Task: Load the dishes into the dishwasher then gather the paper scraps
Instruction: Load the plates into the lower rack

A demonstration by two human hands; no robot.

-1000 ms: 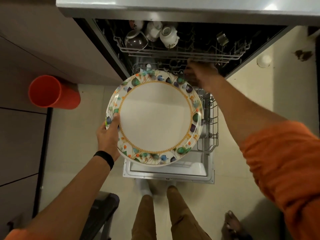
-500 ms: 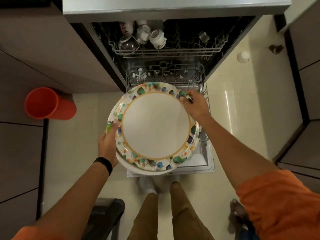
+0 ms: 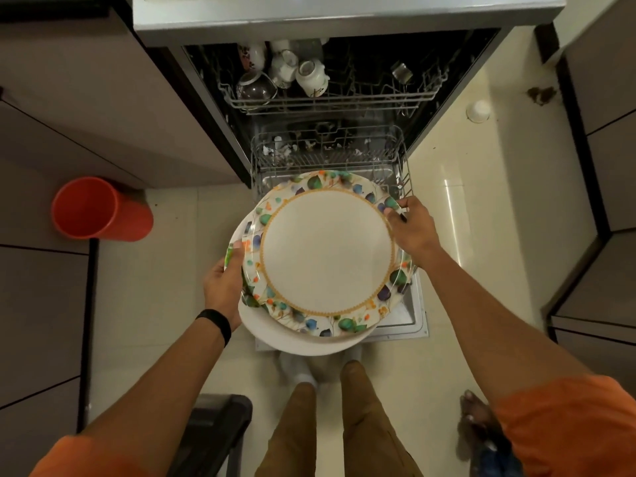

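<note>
Three stacked plates (image 3: 327,249) are held above the pulled-out lower rack (image 3: 327,149) of the open dishwasher (image 3: 409,315): two floral-rimmed ones on one plain white plate (image 3: 275,330). The left hand (image 3: 222,287) grips the stack's left edge, thumb curled over the rim. The right hand (image 3: 411,227) pinches the top plate's right rim. The upper rack (image 3: 327,101) carries one glass bowl (image 3: 256,86) and at least three cups (image 3: 311,77). One orange bin (image 3: 93,208) stands on the floor.

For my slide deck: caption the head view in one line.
Left hand and right hand hold stacked leaf-patterned plates over the dishwasher's lower rack.
</note>
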